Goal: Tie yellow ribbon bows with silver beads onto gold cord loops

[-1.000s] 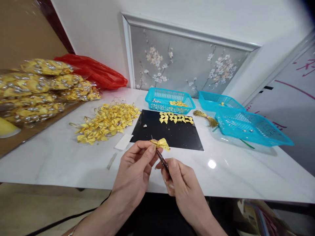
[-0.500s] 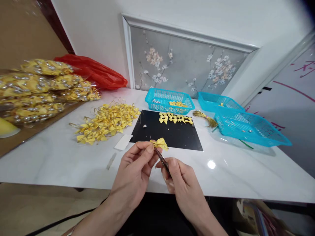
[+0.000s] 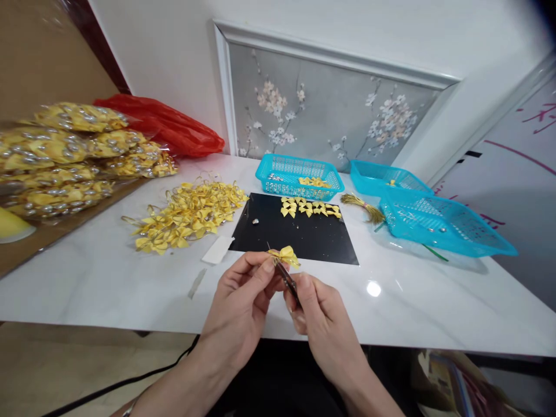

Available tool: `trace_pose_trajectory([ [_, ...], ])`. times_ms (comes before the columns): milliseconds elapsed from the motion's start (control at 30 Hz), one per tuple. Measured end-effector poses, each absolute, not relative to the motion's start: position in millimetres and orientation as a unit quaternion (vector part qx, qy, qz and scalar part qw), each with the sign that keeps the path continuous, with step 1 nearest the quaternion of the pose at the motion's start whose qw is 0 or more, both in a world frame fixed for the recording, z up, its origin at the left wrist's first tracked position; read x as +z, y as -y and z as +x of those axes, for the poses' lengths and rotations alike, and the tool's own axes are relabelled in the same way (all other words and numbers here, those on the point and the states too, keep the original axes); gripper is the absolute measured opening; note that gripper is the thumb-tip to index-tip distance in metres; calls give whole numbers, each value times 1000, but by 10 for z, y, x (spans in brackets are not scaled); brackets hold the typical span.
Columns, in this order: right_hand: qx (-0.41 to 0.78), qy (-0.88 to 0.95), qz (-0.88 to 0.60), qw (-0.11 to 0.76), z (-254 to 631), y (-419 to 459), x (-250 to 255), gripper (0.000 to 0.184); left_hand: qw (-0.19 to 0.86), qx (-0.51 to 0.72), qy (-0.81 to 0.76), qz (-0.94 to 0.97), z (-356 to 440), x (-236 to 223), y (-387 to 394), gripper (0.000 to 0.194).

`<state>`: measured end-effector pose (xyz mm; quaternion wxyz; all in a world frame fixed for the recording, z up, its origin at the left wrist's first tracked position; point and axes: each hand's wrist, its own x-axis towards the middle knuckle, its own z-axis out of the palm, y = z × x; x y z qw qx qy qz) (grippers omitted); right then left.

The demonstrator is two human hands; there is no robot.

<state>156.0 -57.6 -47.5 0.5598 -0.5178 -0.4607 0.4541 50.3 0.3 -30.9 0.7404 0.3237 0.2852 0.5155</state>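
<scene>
Between the thumb and fingers of my left hand (image 3: 247, 292) is a yellow ribbon bow (image 3: 287, 255), pinched at its gathered middle, with a thin strand sticking up. My right hand (image 3: 319, 304) is closed around a slim dark scissor-like tool (image 3: 287, 279). Its tip meets the bow close to my left fingertips, which partly hide the contact. Both hands are over the front of the table, just before a black mat (image 3: 282, 240). Several more yellow bows (image 3: 304, 207) lie in rows on the mat's far side, and one small silvery bead (image 3: 255, 221) rests at its left.
A pile of finished-looking yellow bows (image 3: 186, 217) lies left, near a white paper piece (image 3: 218, 250). Bagged bows (image 3: 65, 150) and a red bag (image 3: 165, 127) stand behind. Blue baskets (image 3: 299, 165) line the back and right (image 3: 452, 226), beside a bundle of gold cords (image 3: 364, 207).
Both hands, with the bow and the tool, have shifted very slightly to the right. The bow has tilted a little; both grips look the same.
</scene>
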Motion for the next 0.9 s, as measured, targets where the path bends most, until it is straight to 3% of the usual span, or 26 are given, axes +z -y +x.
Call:
trace_pose_trajectory([
  [200,425,473,-541,551,1560,605,-503,45,739,515,-283,329,485,-326,-1,12],
  [467,274,548,-587,530,1563,626,-442,38,721,538,-281,336,485,-305,17,11],
  [900,207,573,-596,523,1552,646,-402,37,704,556,-295,330,489,-304,33,13],
])
